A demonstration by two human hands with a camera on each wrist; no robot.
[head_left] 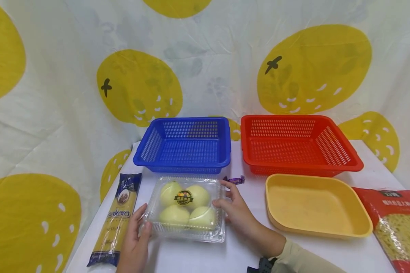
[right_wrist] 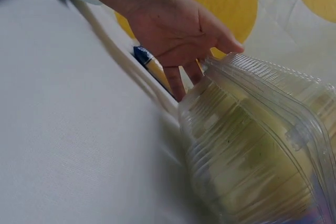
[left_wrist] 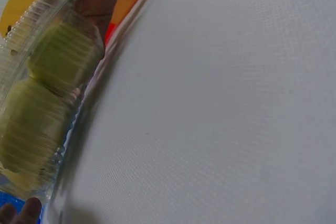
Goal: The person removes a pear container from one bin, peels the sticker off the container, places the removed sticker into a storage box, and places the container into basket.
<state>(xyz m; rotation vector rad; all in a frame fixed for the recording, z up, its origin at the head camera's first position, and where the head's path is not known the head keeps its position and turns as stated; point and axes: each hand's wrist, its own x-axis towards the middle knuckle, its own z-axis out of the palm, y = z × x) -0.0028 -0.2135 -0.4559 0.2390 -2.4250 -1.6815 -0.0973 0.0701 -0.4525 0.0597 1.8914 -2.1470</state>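
A clear plastic fruit box (head_left: 183, 216) with several pale yellow-green round fruits and a dark round label sits between my hands. My left hand (head_left: 135, 239) grips its left side, thumb at the near corner. On the opposite side my right hand (head_left: 239, 212) holds the box, with the thumb on the lid's edge and fingers around the far right corner. In the right wrist view, fingers of the left hand (right_wrist: 173, 40) reach beneath the box's edge. A shadow lies beside the box (left_wrist: 39, 108) in the left wrist view; whether it touches the table cannot be told.
Behind the box stand a blue basket (head_left: 184, 167) and a red basket (head_left: 294, 167). A yellow tray (head_left: 314, 206) is to the right, beside a red pasta bag (head_left: 396, 223). Spaghetti (head_left: 117, 220) lies at left. A purple-wrapped candy (head_left: 235, 180) lies near my right fingers.
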